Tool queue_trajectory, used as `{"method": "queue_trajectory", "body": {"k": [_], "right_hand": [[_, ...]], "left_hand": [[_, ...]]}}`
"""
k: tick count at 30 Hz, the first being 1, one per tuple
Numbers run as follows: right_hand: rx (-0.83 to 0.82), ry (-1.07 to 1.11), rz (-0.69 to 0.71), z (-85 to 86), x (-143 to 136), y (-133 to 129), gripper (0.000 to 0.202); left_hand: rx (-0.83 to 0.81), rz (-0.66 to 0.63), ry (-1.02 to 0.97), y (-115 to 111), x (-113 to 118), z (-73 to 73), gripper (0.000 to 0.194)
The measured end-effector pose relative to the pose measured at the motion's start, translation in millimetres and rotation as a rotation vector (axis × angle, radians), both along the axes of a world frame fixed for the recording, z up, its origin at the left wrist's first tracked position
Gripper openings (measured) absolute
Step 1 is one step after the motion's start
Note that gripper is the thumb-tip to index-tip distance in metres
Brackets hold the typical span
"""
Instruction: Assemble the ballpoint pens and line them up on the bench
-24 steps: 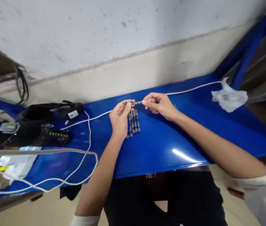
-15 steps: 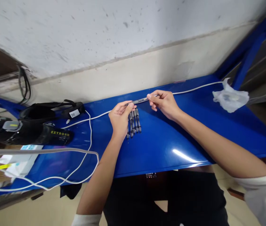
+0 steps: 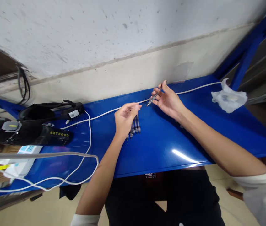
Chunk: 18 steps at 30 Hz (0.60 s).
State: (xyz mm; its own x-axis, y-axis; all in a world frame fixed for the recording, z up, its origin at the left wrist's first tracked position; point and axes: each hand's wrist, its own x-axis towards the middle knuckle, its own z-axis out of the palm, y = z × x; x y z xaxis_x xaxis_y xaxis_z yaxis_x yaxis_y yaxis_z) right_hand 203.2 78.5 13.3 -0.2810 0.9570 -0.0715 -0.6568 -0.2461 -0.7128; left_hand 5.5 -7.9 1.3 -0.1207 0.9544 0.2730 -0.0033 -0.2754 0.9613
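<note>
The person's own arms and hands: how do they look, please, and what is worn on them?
The left hand and right hand are bare, no gloves or watch visible. The left sleeve looks whitish; the right sleeve is light grey with a whitish edge.

table [image 3: 158, 147]: deep blue | upper wall [image 3: 95, 34]: pale grey, dark specks | lower wall [image 3: 104, 75]: cream | held pen [image 3: 152, 99]: grey and black | lined-up pens [image 3: 136, 125]: black, clear | bottle [image 3: 38, 134]: black, yellow lettering | power strip [image 3: 22, 164]: white, light-blue sockets | long cable [image 3: 104, 113]: white | plastic bag [image 3: 229, 96]: translucent white | trousers [image 3: 133, 197]: black | metal frame [image 3: 247, 59]: blue
</note>
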Motion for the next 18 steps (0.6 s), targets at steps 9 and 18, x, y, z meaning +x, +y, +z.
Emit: {"method": "queue_trajectory", "body": {"k": [9, 18], "right_hand": [[-0.203, 0.296, 0.089, -8.7, 29.1, 12.7, 0.054], [-0.223, 0.359, 0.069, -8.1, 31.0, 11.9, 0.053]], "left_hand": [[-0.086, 0.109, -0.321, 8.4, -11.5, 2.2, 0.034], [-0.099, 0.095, -0.344, 7.6, -9.1, 3.3, 0.034]]}}
